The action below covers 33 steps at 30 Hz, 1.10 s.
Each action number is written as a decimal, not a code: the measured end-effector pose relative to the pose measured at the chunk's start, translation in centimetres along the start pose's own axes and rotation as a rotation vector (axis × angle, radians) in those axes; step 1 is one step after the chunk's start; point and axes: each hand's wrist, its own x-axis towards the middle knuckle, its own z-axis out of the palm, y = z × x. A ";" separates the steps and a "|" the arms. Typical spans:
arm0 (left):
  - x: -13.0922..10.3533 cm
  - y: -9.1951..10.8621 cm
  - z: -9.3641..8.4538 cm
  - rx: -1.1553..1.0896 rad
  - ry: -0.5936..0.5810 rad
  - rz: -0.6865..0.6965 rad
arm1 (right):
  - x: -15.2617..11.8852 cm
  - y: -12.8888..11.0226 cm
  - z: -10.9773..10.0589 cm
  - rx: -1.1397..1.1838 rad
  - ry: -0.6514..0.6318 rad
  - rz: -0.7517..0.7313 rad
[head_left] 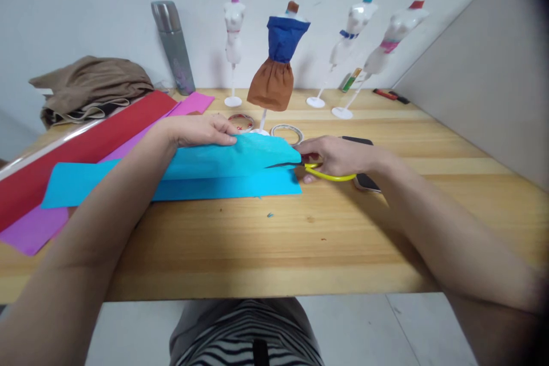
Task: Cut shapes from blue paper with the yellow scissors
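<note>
On a pale wooden table [257,251], a person works with bare hands on a long blue sheet [223,163], and I describe it as a clock with 12 at the wall and 6 at the person's lap. The blue sheet lies at the middle of the table and off toward 9, layered, with a loose upper layer over a flatter lower strip. Its long axis runs almost straight from 9 to 3, the short right-hand end facing 3. The left hand [206,130] reaches in over the sheet and pinches its far edge, thumb and finger closed on it. The right hand [341,154], well apart from the other at about 3, is wrapped around the yellow handles of a pair of scissors [332,175]. The dark blades point to 9, nearly in line with the sheet's length, and lie at its right end; from here I cannot tell which layers sit between them. To cut well, I would judge, the left hand should draw the upper layer taut toward 9, its fingers kept on the 12 side of the blade line, while the right hand takes short, even snips parallel to the near edge, with the lower strip held clear unless it is meant to be cut too. Just past the sheet, toward 12, stands a dress form [283,40] in blue and brown.
</note>
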 end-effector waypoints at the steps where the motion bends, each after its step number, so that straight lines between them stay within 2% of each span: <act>1: 0.0 -0.1 0.0 0.004 0.001 0.008 | 0.1 -0.2 0.0 0.008 -0.017 0.010; 5: 0.1 -0.3 -0.1 -0.005 0.002 0.031 | 0.4 -0.4 0.1 -0.001 -0.029 0.028; 18: 0.1 -0.3 -0.3 0.003 0.008 -0.026 | 0.7 0.1 0.7 -0.033 -0.003 0.045; 22: 0.1 -0.3 -0.2 0.003 0.007 0.008 | 0.7 0.0 0.7 -0.038 0.000 0.062; 28: 0.1 -0.1 -0.1 -0.002 0.012 -0.004 | 0.7 -0.2 0.6 -0.031 0.013 0.037; 33: 0.0 0.0 -0.1 0.016 0.005 -0.001 | 0.7 -0.3 0.6 -0.039 0.026 0.084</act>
